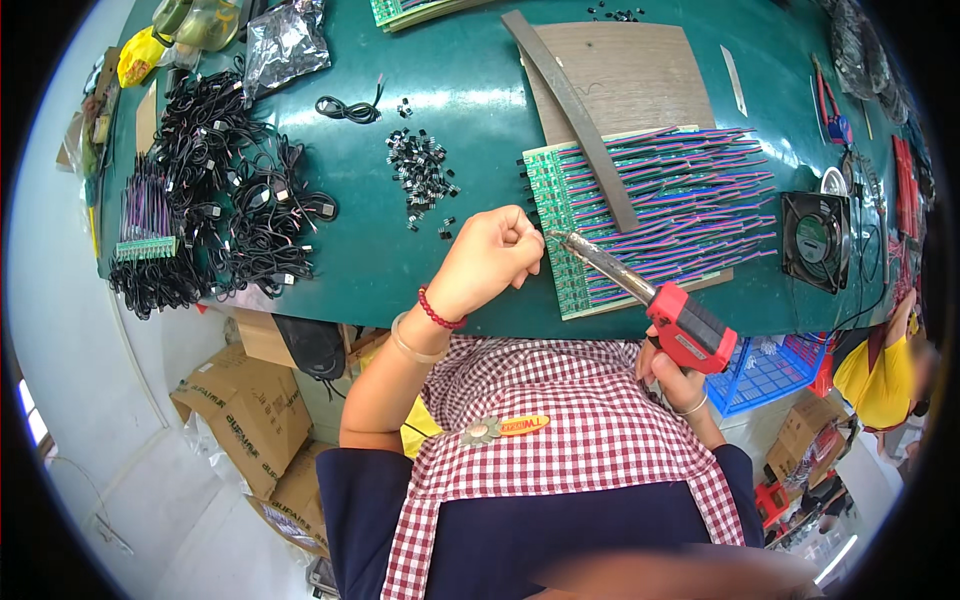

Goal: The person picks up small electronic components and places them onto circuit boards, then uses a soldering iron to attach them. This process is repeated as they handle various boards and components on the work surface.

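Note:
My right hand (677, 378) grips the handle of a red and black soldering gun (690, 325). Its metal tip points left, at the edge of a green circuit board panel (560, 250). Close to that tip, my left hand (497, 250) is closed in a pinch; whatever its fingers hold is too small to make out. Rows of black, blue and pink wires (690, 200) run rightward from the panel. A flat grey bar (580, 125) lies slantwise across panel and wires. Left of the panel is a scatter of small black parts (418, 172).
A wooden board (640, 75) lies under the bar's far end. Heaps of black cables (270, 220) cover the table's left side. At the right are a square fan (815, 240) and red-handled pliers (830, 105). A blue basket (765, 375) stands below the table edge.

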A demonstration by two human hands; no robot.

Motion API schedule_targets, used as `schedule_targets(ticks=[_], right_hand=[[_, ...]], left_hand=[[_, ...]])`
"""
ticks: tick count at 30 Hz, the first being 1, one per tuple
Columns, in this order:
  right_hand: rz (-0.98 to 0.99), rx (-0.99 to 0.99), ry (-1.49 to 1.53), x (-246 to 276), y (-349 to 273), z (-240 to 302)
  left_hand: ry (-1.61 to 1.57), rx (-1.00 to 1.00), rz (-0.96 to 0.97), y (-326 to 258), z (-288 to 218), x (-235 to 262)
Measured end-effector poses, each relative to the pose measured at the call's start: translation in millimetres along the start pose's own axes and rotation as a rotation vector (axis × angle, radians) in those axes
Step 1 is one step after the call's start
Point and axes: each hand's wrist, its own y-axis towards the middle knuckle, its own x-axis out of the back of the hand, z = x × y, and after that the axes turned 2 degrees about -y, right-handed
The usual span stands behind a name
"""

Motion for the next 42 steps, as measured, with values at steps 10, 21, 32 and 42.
schedule_targets(ticks=[10, 21, 32, 42], right_hand=[[0.044, -0.015, 0.070, 8, -3, -6], [-0.023, 0.006, 0.015, -2, 0, 3], [0.082, -0.126, -0.043, 10, -5, -3], [-0.079, -0.044, -0.009, -3, -11, -5]], left_hand=[[-0.027, -0.003, 0.005, 0, 0, 0], [-0.017, -0.014, 0.005, 2, 2, 0], [0.054, -0.013, -0.023, 2, 3, 0], [0.026, 0.012, -0.016, 1, -1, 0]])
